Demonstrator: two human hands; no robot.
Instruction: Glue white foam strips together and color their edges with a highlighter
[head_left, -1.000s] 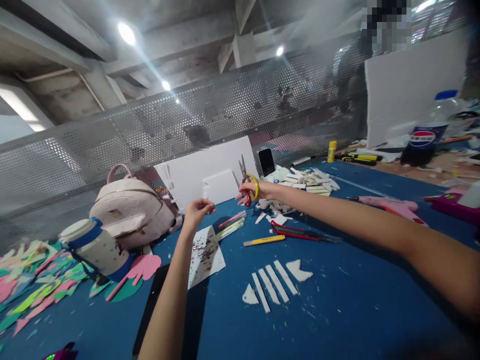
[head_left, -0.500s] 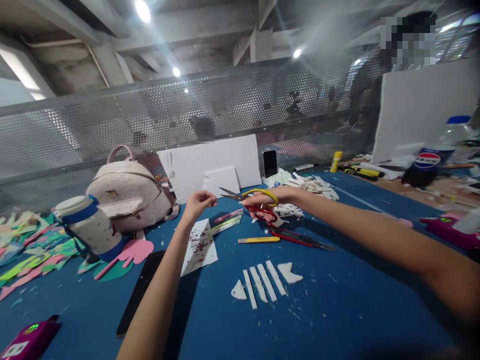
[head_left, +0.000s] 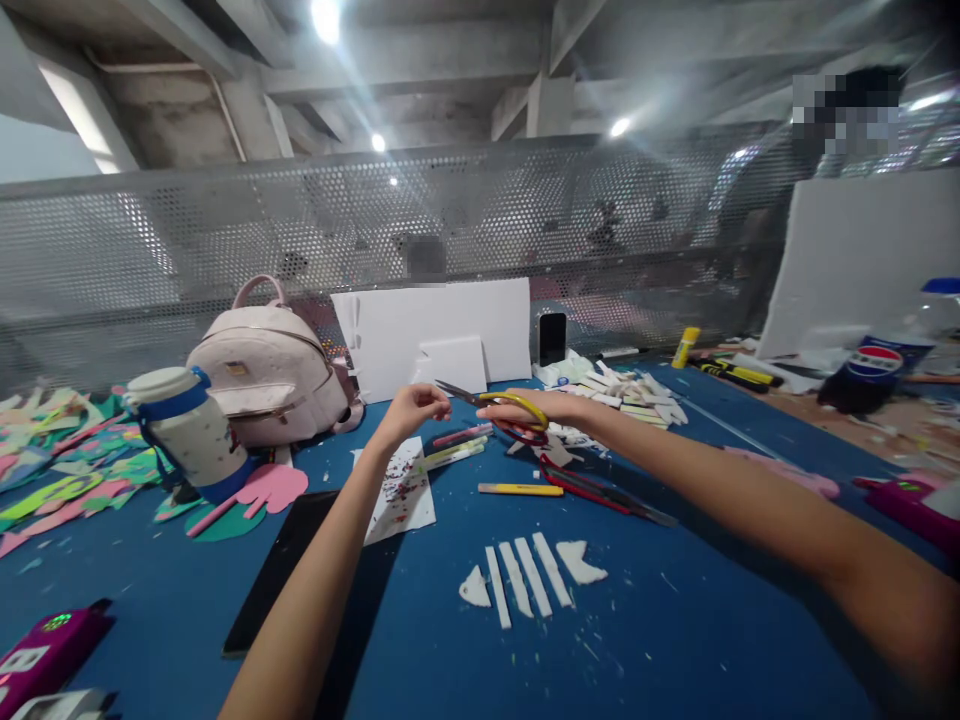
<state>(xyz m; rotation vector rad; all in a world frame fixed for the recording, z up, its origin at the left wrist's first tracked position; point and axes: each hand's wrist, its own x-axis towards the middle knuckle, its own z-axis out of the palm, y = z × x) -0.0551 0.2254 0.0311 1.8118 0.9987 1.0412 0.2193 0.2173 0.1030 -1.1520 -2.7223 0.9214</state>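
My right hand (head_left: pixel 556 404) is closed around the yellow and red handles of a pair of scissors (head_left: pixel 459 393). Their blades point left and look nearly together. Just left of the tips, my left hand (head_left: pixel 416 410) is raised with thumb and fingers pinched; whatever is between them is too small to make out. Below the hands, on the blue tabletop (head_left: pixel 420 640), white pieces lie in a fish-like row: a rounded triangle (head_left: pixel 475 588), several narrow strips (head_left: pixel 533 577) and a notched tail piece (head_left: pixel 581 563).
A yellow pen-like stick (head_left: pixel 520 490) and a red-handled tool (head_left: pixel 600 490) lie beyond the row. Several markers (head_left: pixel 457 452) rest by a speckled paper (head_left: pixel 405 490). A bottle (head_left: pixel 187 430), pink backpack (head_left: pixel 262 375), white board (head_left: pixel 450 310) and scrap pile (head_left: pixel 630 390) stand farther back.
The scissors' handles have come together and the blades have closed. Both hands stay near the same place, while the whole view has shifted slightly.
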